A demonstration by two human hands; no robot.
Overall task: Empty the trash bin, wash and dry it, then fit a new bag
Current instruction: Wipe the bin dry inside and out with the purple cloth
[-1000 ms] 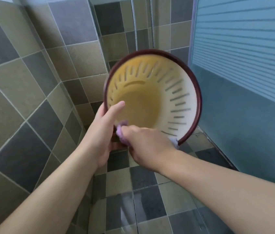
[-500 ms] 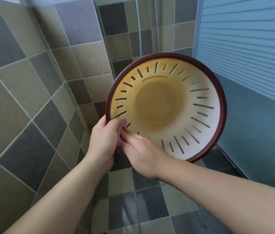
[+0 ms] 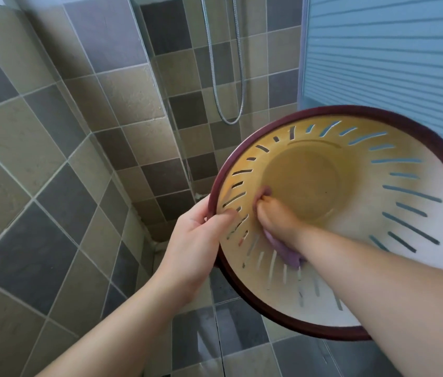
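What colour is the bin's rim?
Dark maroon rim around a cream-yellow bin, clearest in the head view.

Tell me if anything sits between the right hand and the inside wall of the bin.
Yes: a purple cloth. The right hand grips it and presses it against the bin inner wall. The left hand holds the dark red rim directly.
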